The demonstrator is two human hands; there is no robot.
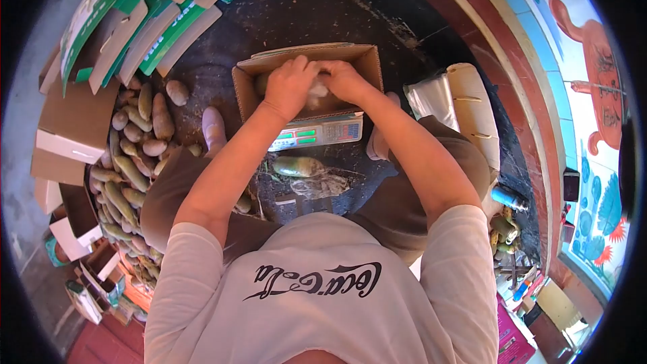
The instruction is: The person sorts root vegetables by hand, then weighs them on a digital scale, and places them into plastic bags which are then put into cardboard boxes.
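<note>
An open cardboard box (256, 101) rests on a digital scale (330, 132) in front of me. My left hand (291, 86) is inside the box's opening, its fingers bent over some whitish clear plastic (317, 93). My right hand (342, 81) meets it from the other side, fingers pinched together at the same plastic. Both hands nearly touch. Something greenish lies in the box's left part, mostly hidden. Just below the scale, a green radish-like vegetable (296, 166) lies on the floor beside a crumpled clear wrapper (320, 186).
A large pile of long green and brownish vegetables (131, 175) covers the floor at left. Green-and-white cartons (145, 34) stack at upper left. A pale stool-like piece (475, 104) with clear plastic bags (433, 100) stands at right. A blue bottle (509, 198) lies farther right.
</note>
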